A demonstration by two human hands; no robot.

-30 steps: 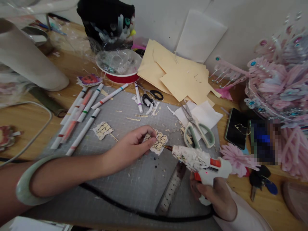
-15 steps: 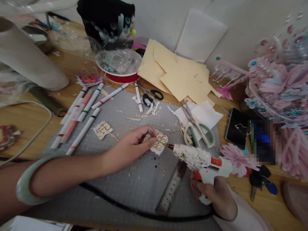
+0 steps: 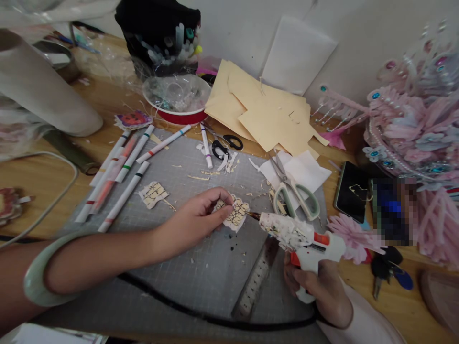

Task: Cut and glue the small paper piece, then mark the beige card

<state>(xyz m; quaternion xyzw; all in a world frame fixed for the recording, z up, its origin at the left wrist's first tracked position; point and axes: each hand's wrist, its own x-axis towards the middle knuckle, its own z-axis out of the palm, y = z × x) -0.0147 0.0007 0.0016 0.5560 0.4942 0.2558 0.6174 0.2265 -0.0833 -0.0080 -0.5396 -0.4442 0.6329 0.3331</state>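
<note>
Head view: the left hand [image 3: 201, 212] pinches a cutout [image 3: 237, 217] by its left side, above the mat [image 3: 208, 277]; the right hand [image 3: 324, 291] has its grip wrapped round the glue gun [image 3: 294, 233]. The cutout looks light, thin and easily bent, best taken by its edge; the gun, bulkier, by its handle. Scissors [image 3: 286, 178] and a ruler [image 3: 254, 286] crowd the gun; a cord [image 3: 186, 310] crosses nearer.

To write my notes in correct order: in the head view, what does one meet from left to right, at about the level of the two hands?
Red scalloped piece, nearest marker, loose yellow-and-white cutout, left hand, held cutout, white glue gun, keys.
</note>
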